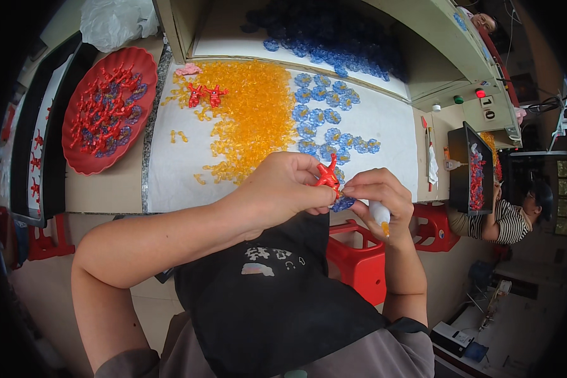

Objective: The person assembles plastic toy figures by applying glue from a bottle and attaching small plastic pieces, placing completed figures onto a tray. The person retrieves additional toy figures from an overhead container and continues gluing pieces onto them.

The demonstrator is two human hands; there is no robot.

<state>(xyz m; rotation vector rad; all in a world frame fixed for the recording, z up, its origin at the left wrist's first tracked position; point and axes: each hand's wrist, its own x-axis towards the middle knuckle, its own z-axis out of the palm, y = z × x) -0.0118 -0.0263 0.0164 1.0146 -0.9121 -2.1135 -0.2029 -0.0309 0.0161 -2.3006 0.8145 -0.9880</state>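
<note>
Near the front edge of the white work surface, my left hand (290, 183) is closed around a small glossy red figurine (328, 174). A translucent blue piece (343, 203) sits just under the figurine, touching it or nearly so. My right hand (386, 194) has its thumb and forefinger pinched at the figurine's lower end, and a white squeeze bottle (378, 211) with an amber tip is tucked in that hand, pointing down towards me. What exactly the right fingertips pinch is hidden. Beyond my hands lie blue flower-shaped pieces (332, 135) and a heap of small yellow translucent pieces (252, 113).
Two red figurines (206, 96) stand on the yellow heap. A red scalloped tray (75, 157) full of figurines is at left, beside a black tray (51, 183). Dark blue pieces (334, 47) fill a shelf. At right are a black bin (460, 160) and a seated person (510, 217).
</note>
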